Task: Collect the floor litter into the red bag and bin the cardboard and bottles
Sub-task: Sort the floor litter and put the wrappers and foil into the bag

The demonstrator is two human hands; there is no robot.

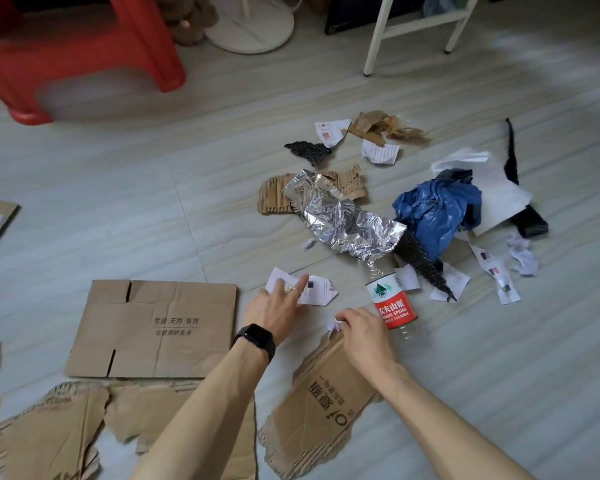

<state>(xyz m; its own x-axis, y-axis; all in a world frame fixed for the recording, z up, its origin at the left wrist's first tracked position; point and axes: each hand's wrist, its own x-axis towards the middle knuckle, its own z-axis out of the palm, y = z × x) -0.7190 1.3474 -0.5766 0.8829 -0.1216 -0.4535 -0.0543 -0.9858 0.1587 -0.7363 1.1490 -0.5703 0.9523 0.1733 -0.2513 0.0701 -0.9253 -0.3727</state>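
i'm pinching a paper scrap (pixel 334 326) with my right hand (pixel 364 336); left hand (pixel 274 306), fingers straight, is touching torn paper (pixel 317 291). bottle (pixel 392 303) is lying just right of it, neck up-frame.

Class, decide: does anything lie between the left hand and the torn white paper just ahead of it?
Nothing visible. The left hand reaches over the white paper with straight fingers; the right hand pinches a separate small scrap.

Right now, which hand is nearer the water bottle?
Right. The right hand is just beside the bottle at its label, pinching a paper scrap; the left hand is farther left, straight fingers on a torn paper sheet.
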